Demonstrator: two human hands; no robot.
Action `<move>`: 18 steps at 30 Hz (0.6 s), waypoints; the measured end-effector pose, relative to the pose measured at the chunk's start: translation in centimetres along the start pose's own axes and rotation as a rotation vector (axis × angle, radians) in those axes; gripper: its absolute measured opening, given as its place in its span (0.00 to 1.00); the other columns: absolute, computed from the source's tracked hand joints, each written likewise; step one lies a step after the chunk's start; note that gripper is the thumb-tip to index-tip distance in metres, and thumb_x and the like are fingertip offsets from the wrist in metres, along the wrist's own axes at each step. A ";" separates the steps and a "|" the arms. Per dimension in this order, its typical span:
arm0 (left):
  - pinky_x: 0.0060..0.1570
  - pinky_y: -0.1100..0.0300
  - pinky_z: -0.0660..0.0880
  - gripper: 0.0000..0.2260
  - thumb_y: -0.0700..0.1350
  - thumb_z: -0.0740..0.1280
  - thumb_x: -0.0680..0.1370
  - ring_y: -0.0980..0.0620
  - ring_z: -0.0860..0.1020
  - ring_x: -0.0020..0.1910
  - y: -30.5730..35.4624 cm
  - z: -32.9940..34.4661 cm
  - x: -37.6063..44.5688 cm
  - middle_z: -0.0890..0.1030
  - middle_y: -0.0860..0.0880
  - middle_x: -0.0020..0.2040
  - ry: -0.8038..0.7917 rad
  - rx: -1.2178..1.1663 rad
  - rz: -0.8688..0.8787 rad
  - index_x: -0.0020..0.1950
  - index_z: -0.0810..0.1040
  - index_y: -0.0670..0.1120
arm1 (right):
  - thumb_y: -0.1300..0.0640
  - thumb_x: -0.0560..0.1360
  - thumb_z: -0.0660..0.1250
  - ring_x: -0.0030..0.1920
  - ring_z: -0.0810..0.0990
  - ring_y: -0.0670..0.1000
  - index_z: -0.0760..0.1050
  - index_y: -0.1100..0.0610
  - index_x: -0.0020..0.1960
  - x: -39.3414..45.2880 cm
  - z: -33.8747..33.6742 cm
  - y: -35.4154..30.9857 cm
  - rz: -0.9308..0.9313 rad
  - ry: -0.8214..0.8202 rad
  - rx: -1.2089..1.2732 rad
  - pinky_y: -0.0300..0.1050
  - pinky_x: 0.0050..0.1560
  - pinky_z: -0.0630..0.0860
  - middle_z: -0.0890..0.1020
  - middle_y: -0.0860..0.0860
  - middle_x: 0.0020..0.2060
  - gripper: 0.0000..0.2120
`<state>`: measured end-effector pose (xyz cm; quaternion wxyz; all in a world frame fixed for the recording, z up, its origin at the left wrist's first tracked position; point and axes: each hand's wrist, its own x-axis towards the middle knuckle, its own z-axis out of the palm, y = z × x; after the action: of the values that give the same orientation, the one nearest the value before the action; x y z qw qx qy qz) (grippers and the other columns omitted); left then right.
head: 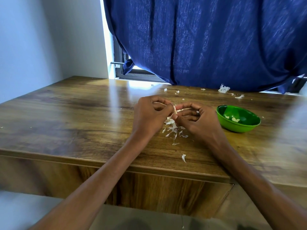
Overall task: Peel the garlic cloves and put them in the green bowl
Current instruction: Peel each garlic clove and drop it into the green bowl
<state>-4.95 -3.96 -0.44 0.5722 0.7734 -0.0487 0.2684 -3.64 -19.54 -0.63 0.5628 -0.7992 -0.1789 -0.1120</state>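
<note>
Two hands are met over the middle of a wooden table (66, 117), seen from the head view. The left hand (150, 116) is curled, its thumb and fingertips pinched on a small pale garlic clove (174, 110) held between both hands. The right hand (197, 119) is curled likewise, forefinger and thumb pinched on the same clove from the other side; a ring (197, 112) is worn on one of its fingers. How much skin is left on the clove cannot be told, as most of it is hidden by the fingers.

Directly under the hands, a loose heap of white garlic skins (174, 130) is spread on the tabletop, with a single scrap (183, 157) lying nearer the front edge. More scraps (224, 89) are scattered along the far edge, by the curtain.

To the right of the right hand, near but apart from it, the green bowl (238, 129) is set upright on the table. A few peeled pale pieces (235, 119) are seen on its floor.

Behind the table, a dark blue curtain (207, 39) is hung over a window, its frame (131, 74) exposed at lower left. A plain wall (41, 39) is seen on the left.
</note>
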 end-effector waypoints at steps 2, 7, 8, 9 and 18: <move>0.41 0.54 0.84 0.03 0.41 0.74 0.75 0.54 0.86 0.36 0.0 0.0 0.1 0.86 0.49 0.35 -0.009 -0.049 -0.033 0.47 0.86 0.43 | 0.57 0.72 0.77 0.43 0.86 0.45 0.80 0.51 0.54 0.0 0.0 0.0 -0.008 0.009 -0.003 0.42 0.46 0.84 0.86 0.49 0.44 0.12; 0.41 0.59 0.82 0.03 0.37 0.73 0.75 0.51 0.86 0.38 0.2 -0.2 0.4 0.87 0.46 0.37 -0.020 -0.223 -0.124 0.47 0.85 0.40 | 0.57 0.72 0.77 0.42 0.85 0.43 0.80 0.49 0.53 0.0 0.1 0.2 -0.060 0.039 -0.035 0.37 0.43 0.82 0.86 0.48 0.42 0.12; 0.41 0.60 0.81 0.02 0.37 0.72 0.76 0.51 0.85 0.37 0.4 -0.3 0.4 0.87 0.46 0.37 -0.001 -0.281 -0.131 0.47 0.85 0.40 | 0.58 0.72 0.77 0.42 0.85 0.43 0.80 0.49 0.54 0.0 0.0 0.2 -0.061 0.038 -0.061 0.37 0.43 0.82 0.86 0.48 0.41 0.12; 0.40 0.61 0.81 0.02 0.36 0.72 0.77 0.52 0.85 0.36 0.4 -0.4 0.5 0.87 0.45 0.38 0.031 -0.336 -0.137 0.47 0.84 0.39 | 0.58 0.72 0.77 0.41 0.85 0.43 0.80 0.50 0.54 0.0 0.0 0.3 -0.059 0.032 -0.088 0.36 0.42 0.82 0.85 0.47 0.40 0.13; 0.48 0.82 0.67 0.08 0.39 0.71 0.76 0.60 0.79 0.45 -1.4 0.2 -0.1 0.85 0.53 0.49 -0.004 0.321 0.171 0.54 0.87 0.45 | 0.61 0.71 0.77 0.43 0.86 0.41 0.84 0.56 0.52 -0.5 -0.4 0.0 -0.163 0.195 0.010 0.33 0.42 0.81 0.87 0.45 0.44 0.10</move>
<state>-4.47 -3.72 -1.75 0.4163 0.8483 -0.0719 0.3191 -4.05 -20.02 -0.68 0.5706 -0.7646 -0.1883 -0.2334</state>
